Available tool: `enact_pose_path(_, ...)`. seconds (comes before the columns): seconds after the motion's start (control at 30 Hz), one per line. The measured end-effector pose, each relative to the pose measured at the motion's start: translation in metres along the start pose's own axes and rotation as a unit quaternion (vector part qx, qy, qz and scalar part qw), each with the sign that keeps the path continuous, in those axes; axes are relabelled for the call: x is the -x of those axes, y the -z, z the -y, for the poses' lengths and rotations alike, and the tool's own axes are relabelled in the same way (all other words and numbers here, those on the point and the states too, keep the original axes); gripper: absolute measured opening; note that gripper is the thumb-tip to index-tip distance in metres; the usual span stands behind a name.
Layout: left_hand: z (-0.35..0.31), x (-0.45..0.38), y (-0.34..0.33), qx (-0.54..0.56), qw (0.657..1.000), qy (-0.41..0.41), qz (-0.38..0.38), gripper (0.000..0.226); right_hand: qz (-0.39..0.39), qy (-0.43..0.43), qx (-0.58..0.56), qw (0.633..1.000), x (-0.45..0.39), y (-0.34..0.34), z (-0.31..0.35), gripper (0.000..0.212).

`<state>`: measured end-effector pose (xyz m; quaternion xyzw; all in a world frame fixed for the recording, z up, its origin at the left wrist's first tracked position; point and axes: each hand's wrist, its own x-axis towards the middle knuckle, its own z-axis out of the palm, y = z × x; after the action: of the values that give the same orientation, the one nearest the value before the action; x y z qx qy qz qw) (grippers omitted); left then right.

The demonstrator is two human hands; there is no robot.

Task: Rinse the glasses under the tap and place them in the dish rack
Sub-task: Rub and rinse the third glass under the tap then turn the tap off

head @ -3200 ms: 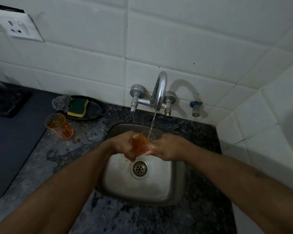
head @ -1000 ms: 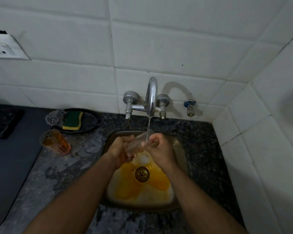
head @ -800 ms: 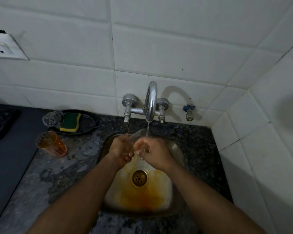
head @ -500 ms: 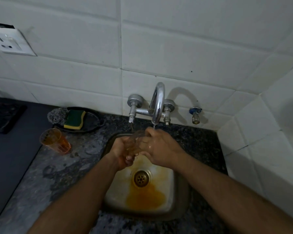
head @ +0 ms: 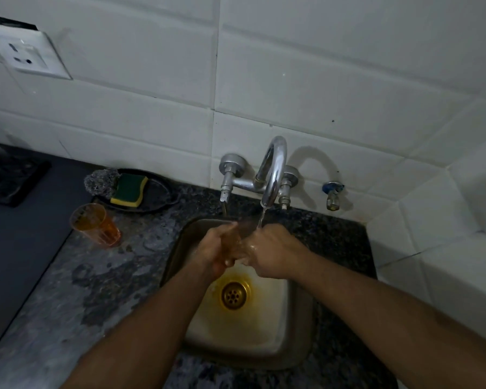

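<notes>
Left hand (head: 214,250) and right hand (head: 267,252) both curled around a clear drinking glass (head: 243,234), held over the steel sink (head: 298,318) under the running tap (head: 272,169), second glass of orange liquid (head: 96,224) standing on the granite counter (head: 110,290) beside a sponge (head: 129,190)

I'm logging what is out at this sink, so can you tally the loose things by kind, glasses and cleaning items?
Glasses: 2, one held under the tap by the left hand and right hand, the glass in the hands, and the orange-tinted glass on the counter.
Sponges: 1, the green and yellow sponge.
Steel scrubbers: 1, the scrubber.
Dark dishes: 1, the dish under sponge and scrubber.
Total: 5
</notes>
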<state>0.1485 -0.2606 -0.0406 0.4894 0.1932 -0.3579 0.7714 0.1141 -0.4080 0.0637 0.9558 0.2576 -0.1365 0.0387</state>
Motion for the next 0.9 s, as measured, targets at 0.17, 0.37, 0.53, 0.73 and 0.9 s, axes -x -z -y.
enact_pose_path(0.17,-0.004,-0.002,0.001,-0.017,0.996,0.081,0.040,0.047,0.015,-0.042,-0.033,0.998,0.002,0.007,-0.002,0.015)
enact_pose_path(0.37,0.003,0.003,0.007,-0.011,0.998,0.067,-0.001,0.047,0.022,0.003,-0.049,0.999,0.004,0.008,0.016,0.020)
enact_pose_path(0.53,0.005,0.016,0.012,-0.017,0.994,0.100,0.043,0.048,0.045,-0.037,-0.022,0.998,0.006,0.008,0.013,0.024)
enact_pose_path(0.73,0.003,0.018,-0.001,0.032,0.999,-0.019,-0.019,0.040,-0.028,-0.087,-0.234,0.968,0.012,0.010,0.020,0.025)
enact_pose_path(0.9,-0.005,0.018,0.006,0.002,0.999,0.002,-0.042,0.041,-0.244,0.021,-0.025,0.969,0.031,0.013,0.012,0.030)
